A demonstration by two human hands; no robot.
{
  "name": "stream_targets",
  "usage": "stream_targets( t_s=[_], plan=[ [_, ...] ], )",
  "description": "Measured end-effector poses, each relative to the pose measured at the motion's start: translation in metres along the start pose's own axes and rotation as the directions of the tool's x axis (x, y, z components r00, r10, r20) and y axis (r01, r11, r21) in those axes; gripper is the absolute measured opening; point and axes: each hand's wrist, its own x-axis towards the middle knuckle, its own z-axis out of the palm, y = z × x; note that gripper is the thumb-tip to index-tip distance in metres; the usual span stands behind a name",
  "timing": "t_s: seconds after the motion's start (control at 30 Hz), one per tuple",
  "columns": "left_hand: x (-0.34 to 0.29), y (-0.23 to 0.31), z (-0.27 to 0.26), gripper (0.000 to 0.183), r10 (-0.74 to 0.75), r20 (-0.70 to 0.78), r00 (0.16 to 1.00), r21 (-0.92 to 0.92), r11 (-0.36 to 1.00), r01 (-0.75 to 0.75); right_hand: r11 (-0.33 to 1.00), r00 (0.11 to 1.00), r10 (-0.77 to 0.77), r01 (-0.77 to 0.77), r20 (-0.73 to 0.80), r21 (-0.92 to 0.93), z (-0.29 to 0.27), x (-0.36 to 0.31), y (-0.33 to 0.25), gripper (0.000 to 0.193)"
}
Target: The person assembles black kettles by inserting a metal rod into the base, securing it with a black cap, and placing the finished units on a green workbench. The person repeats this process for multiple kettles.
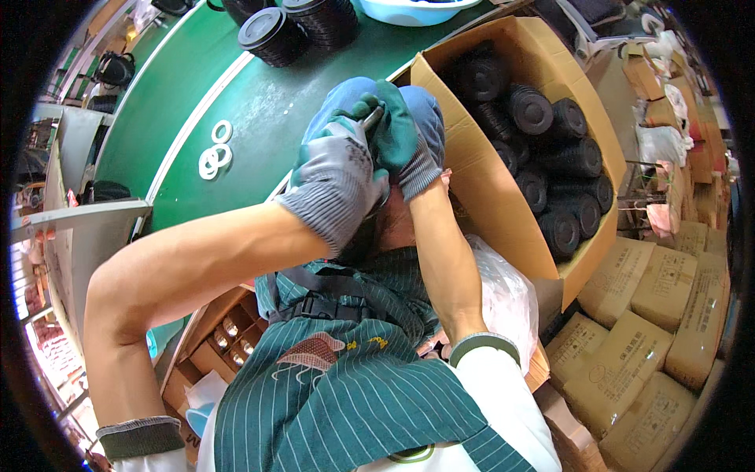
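Note:
My left hand, in a grey and green work glove, is closed with its fingers curled in toward the right. Pressed up against it is my right hand, gloved the same way and closed too. A small dark tip shows between the fingers; what they grip is mostly hidden. Behind both hands a rounded light-blue thing shows on either side, its kind unclear. To the left of my hands, several white rings lie on the green tabletop, some overlapping.
Stacked black round lids stand at the table's far side, near a light-blue basin. An open carton of black ridged round parts sits close on the right. Sealed cartons are piled lower right. A divided box is lower left.

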Motion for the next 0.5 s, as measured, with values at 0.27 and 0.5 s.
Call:
stream_targets(
  t_s=[0.27,0.5],
  plan=[
    [-0.011,-0.050,-0.011,0.064,0.331,0.060,0.942,-0.135,0.937,-0.321,0.952,0.963,-0.198,0.143,0.185,0.270,-0.014,-0.030,0.019,0.041],
    [0.030,-0.113,0.034,0.069,0.767,-0.232,0.598,-0.181,0.570,-0.801,0.788,0.807,-0.573,0.590,0.144,-0.174,0.029,-0.099,0.038,0.040]
  ],
)
